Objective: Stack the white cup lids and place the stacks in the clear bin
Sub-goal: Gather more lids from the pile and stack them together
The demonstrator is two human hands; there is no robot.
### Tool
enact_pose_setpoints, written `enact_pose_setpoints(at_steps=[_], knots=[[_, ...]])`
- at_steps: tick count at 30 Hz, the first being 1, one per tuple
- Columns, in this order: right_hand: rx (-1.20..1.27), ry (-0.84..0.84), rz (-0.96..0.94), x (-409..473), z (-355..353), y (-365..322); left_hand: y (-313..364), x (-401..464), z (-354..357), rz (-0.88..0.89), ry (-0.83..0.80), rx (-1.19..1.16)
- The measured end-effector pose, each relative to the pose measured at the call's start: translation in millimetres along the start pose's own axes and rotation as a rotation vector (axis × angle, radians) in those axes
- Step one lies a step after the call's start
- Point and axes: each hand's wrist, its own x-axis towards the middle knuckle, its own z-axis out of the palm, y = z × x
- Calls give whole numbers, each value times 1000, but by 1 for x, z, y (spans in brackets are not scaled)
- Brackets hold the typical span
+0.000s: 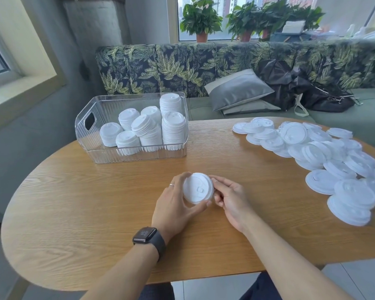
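A white cup lid stack (197, 188) is held over the middle of the wooden table (95, 213), its top facing me. My left hand (173, 204) grips it from the left and below, fingers curled round the rim. My right hand (230, 200) pinches its right edge. The clear bin (91, 146) stands at the back left of the table and holds several stacks of white lids (173, 128). A loose pile of single white lids (316, 154) is spread along the table's right side.
A leaf-patterned bench sofa (182, 68) runs behind the table with grey cushions (238, 89) and a black bag (301, 85). Potted plants (201, 20) stand on the window sill. The table's curved edge lies at the left and front.
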Motion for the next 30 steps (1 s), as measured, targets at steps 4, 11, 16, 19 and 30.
enact_pose_setpoints(at_steps=[4,11,16,19,30], knots=[[-1,13,-13,1,0,1,-1,0,1,-1,-41,-31],[-207,-91,-66,-9,5,0,-4,4,-1,-91,61,-96],[-170,-23,-73,-9,7,-2,-3,5,-1,-123,27,-110],[-158,42,-86,-7,7,1,-1,7,-5,-225,70,-289],[-287,-5,-83,-8,8,0,-12,13,-17,-395,89,-594]])
